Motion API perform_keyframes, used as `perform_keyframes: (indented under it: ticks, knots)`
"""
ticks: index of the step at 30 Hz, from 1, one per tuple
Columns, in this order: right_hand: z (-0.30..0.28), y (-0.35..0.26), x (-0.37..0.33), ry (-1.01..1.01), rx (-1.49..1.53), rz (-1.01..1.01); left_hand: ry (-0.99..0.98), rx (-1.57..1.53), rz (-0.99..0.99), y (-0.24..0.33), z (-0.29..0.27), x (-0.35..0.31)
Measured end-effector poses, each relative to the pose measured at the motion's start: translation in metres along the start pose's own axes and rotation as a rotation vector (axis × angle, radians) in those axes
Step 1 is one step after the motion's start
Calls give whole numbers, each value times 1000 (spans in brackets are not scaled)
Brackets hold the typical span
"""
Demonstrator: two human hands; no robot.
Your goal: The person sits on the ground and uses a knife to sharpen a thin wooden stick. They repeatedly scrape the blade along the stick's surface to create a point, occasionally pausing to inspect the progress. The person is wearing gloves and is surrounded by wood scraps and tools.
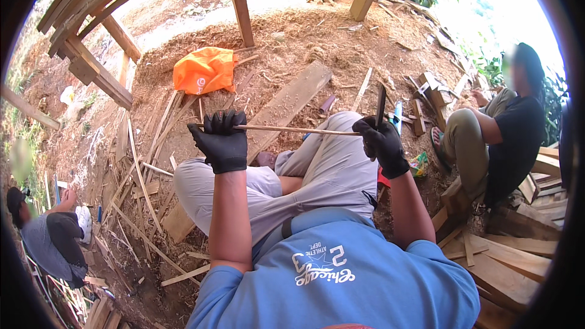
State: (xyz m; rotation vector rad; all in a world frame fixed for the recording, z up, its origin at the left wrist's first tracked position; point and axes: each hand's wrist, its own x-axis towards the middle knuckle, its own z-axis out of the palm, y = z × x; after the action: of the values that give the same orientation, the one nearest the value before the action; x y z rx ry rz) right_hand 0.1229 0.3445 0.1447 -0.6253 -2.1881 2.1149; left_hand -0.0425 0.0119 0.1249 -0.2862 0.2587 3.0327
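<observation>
A thin wooden stick [292, 129] lies nearly level across my lap, above my crossed legs. My left hand [224, 141], in a black glove, is closed round it near its left end. At its other end my right hand [382, 145], gloved the same way, is closed on a knife with a dark, flat blade [381, 105] pointing up and away. The stick's right end meets the fingers of this hand; whether they also pinch it cannot be made out. The knife's handle is hidden in the glove.
An orange bag [205, 70] lies ahead on shavings, beside a wide plank [292, 106]. Wood strips [143, 176] litter the left. One person [512, 128] sits at right near stacked boards [499, 268]; another [52, 231] crouches at far left. Timber posts [239, 6] stand ahead.
</observation>
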Motion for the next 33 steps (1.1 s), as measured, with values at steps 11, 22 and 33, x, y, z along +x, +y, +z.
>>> perform_keyframes:
  ticks: [11, 22, 33]
  knots:
    - [38, -7, -19, 29, 154, -34, -229, 6, 63, 23, -20, 2]
    - [69, -24, -46, 193, -139, -58, 215, 588, -56, -2, -137, 37]
    - [118, -10, -63, 133, -829, -685, 204, 1597, -522, -48, -190, 49]
